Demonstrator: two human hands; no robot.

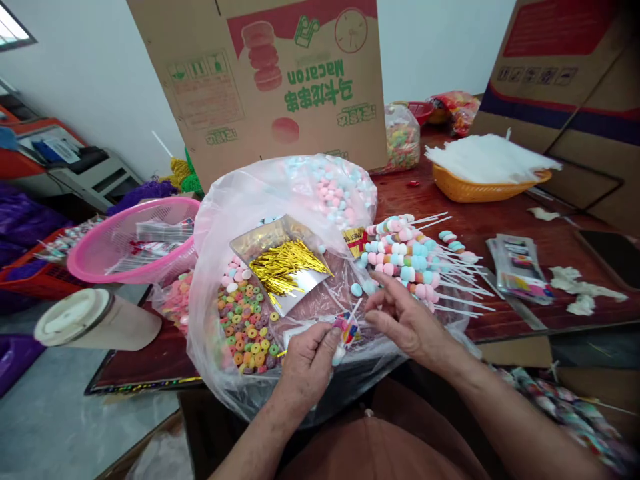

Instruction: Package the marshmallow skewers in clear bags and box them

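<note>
My left hand (309,360) pinches a small candy skewer in a printed wrapper (349,328), its white stick pointing up and its lower end showing pale candy. Just right of it, my right hand (403,317) hovers with fingers apart and nothing visible in them. Behind the hands, gold twist ties (285,267) lie on an open silver pouch (295,301). Pastel candy skewers on white sticks (400,257) are heaped beside my right hand. Ring-shaped candies (247,330) and pink and blue candies (335,190) lie in a large clear plastic bag (215,213).
A pink basket (83,257) of flat packets and a lidded cup (107,320) stand left. Printed wrappers (517,267) and crumpled scraps (583,287) lie right, with a phone (613,257). Behind are an orange basket (480,190) of white sheets and a cardboard box (200,87).
</note>
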